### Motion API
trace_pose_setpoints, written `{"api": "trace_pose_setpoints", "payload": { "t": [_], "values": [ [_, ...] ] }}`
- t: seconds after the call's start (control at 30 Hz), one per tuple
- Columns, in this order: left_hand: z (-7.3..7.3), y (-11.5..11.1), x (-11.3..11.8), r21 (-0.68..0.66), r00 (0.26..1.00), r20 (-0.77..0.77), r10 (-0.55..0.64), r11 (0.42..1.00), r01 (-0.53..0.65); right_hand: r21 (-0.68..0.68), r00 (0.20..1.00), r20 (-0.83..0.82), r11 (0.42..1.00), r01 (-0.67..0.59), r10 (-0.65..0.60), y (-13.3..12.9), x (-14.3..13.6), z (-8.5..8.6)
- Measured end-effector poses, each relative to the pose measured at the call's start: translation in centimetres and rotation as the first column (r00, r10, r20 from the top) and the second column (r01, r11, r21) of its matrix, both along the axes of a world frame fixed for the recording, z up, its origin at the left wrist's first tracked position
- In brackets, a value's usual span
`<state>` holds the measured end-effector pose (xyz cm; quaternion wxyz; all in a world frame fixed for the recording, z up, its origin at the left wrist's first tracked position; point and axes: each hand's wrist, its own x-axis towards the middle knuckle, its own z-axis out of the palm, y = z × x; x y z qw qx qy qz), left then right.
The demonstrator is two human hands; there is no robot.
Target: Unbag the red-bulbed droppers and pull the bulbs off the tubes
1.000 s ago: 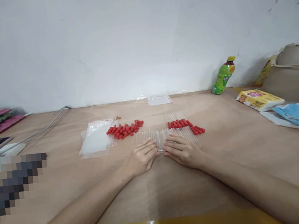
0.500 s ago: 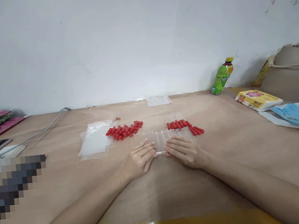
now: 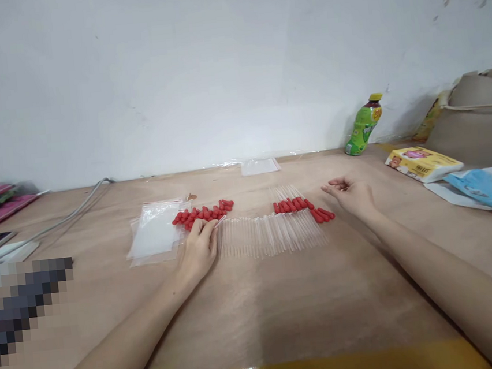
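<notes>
Clear thin tubes (image 3: pixel 272 234) lie side by side in a wide row on the table. My left hand (image 3: pixel 200 244) is at the row's left end, its fingers pinched on one clear tube that is tilted up. Just beyond it sits a pile of red rubber bulbs (image 3: pixel 203 213). My right hand (image 3: pixel 351 194) hovers to the right of the row, fingers curled and apart, with nothing visible in them. Several clear tubes with red bulbs (image 3: pixel 291 205) lie behind the row, their thin ends pointing to the wall.
Clear plastic bags (image 3: pixel 157 231) lie at the left, another bag (image 3: pixel 260 166) by the wall. A grey cable (image 3: pixel 74 212) runs at the left. On the right are a green bottle (image 3: pixel 363 127), a yellow pack (image 3: pixel 422 163), a blue pack (image 3: pixel 490 190) and a grey bin (image 3: pixel 479 121).
Both hands have come off the middle of the tube row. The left moved left and pinched a tube; the right moved right and up, away from the tubes.
</notes>
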<state>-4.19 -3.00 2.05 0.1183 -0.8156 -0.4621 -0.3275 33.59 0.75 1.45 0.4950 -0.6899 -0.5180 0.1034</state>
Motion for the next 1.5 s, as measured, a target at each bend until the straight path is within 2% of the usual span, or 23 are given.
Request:
{"api": "trace_pose_setpoints", "payload": {
  "t": [0.07,0.27,0.4,0.57,0.63,0.77,1.0,1.13,1.3,1.5],
  "values": [
    [-0.2,0.0,0.1,0.015,0.999,-0.014,-0.035,0.999,0.035,-0.093,0.999,-0.052,0.996,-0.007,0.002,0.5,1.2,-0.7],
    [-0.8,-0.1,0.2,0.095,0.993,-0.101,-0.054,0.993,0.063,-0.288,0.977,-0.124,0.936,-0.202,0.173,0.5,1.9,-1.3],
    [-1.1,-0.3,0.5,0.092,0.992,-0.074,-0.102,0.99,0.109,-0.353,0.948,-0.149,0.88,-0.318,0.283,0.3,1.4,-1.1],
    [-0.9,-0.6,0.7,0.029,0.99,-0.005,-0.142,0.989,0.143,-0.343,0.867,-0.125,0.799,-0.493,0.482,0.1,1.0,-0.8],
    [-0.7,-0.8,0.7,-0.002,0.988,0.007,-0.151,0.988,0.151,-0.338,0.876,-0.08,0.813,-0.474,0.477,0.0,1.0,-0.7],
    [-0.5,-0.9,0.7,-0.026,0.988,0.013,-0.156,0.987,0.156,-0.316,0.923,0.009,0.876,-0.363,0.385,0.1,1.0,-1.1],
    [-0.2,-0.8,0.7,-0.051,0.991,0.021,-0.128,0.99,0.129,-0.289,0.959,0.067,0.926,-0.244,0.274,0.8,0.8,-1.9],
    [-0.1,-0.8,0.8,-0.046,0.992,0.029,-0.124,0.991,0.125,-0.281,0.965,0.109,0.938,-0.201,0.24,0.4,-0.2,-1.4],
    [-0.1,-0.8,0.9,-0.026,0.991,0.021,-0.129,0.991,0.13,-0.294,0.923,0.338,0.952,-0.082,0.183,-0.1,-2.0,0.0],
    [-0.2,-0.7,0.9,-0.03,0.989,0.023,-0.147,0.989,0.148,-0.312,0.958,0.235,0.946,-0.084,0.163,0.3,-2.5,-0.3]
  ]
}}
